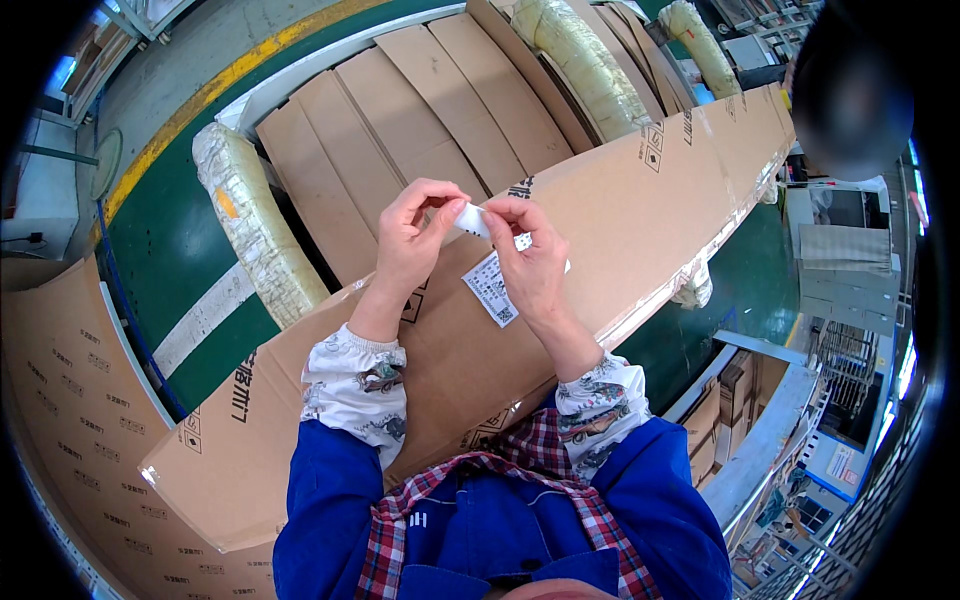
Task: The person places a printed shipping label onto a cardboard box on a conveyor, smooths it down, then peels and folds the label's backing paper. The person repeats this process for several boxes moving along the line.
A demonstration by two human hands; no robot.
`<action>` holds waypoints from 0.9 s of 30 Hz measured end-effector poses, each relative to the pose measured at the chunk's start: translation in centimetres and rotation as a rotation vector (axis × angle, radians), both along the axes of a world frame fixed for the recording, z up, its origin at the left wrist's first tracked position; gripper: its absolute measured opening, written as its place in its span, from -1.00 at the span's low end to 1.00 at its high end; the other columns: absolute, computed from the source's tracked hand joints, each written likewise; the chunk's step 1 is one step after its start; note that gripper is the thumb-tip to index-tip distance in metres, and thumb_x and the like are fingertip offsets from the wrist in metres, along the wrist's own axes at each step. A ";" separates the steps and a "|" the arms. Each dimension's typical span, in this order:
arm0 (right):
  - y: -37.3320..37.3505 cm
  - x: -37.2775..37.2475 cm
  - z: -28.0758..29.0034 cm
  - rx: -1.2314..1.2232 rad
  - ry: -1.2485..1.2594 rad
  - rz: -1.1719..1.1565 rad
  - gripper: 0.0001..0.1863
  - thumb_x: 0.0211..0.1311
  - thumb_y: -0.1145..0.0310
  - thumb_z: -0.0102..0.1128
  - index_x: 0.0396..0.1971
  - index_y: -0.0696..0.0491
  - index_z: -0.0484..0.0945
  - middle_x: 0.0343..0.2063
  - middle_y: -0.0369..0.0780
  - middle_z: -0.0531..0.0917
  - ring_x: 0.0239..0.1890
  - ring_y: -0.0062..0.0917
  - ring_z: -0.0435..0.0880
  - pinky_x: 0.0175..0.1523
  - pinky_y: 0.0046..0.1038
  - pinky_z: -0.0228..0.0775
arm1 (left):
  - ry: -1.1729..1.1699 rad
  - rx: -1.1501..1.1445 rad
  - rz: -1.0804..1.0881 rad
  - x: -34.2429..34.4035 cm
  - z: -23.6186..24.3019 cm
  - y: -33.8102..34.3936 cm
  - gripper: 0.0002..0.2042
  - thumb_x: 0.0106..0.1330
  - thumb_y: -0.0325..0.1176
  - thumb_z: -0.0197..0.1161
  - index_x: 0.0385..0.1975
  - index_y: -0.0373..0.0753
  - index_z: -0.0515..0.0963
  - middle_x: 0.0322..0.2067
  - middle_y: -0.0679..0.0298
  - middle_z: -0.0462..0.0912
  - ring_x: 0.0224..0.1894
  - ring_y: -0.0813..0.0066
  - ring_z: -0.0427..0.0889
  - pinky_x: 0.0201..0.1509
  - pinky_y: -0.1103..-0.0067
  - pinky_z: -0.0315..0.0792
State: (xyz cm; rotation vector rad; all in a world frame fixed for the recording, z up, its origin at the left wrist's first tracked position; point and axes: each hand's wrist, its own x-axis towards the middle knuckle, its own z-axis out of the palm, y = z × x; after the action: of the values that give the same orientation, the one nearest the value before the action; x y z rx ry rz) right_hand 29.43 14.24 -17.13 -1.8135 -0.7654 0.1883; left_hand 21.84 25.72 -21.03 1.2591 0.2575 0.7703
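Over a long brown cardboard box [620,230], both my hands meet at a small curled white label [472,220]. My left hand [422,225] pinches one end between thumb and fingertips. The other end is in the pinch of my right hand [530,250], and a bit of white with dark marks shows past its fingers. Just beneath my right hand, a white printed label [488,292] with a square code lies on the box's top, partly covered by my fingers. Clear tape runs along the box's edge.
Beyond the box, flat cardboard sheets [430,90] lie between film-wrapped padded posts [250,230]. More printed cardboard [90,420] stands at the left. On the right is a blue-grey frame cart [765,440] holding cardboard. A blurred person [850,100] is at the box's far right end.
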 end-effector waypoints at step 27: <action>-0.1 0.2 -0.1 0.000 0.270 0.028 -0.87 0.06 0.42 0.21 -0.41 0.15 0.58 -0.57 -0.34 0.59 -0.53 -0.75 0.46 -0.41 -0.69 0.30 | -0.106 -0.156 -0.024 0.0 -0.2 0.3 -0.80 0.15 -0.64 0.13 -0.58 -0.24 0.26 -0.39 0.22 0.52 -0.27 0.56 0.50 -0.16 0.64 0.39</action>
State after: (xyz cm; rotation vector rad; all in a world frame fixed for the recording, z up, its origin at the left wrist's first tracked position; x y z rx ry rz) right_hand 29.62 14.17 -17.26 -1.7338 -0.5989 0.4414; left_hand 21.79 26.03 -21.23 1.0691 0.2122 0.7787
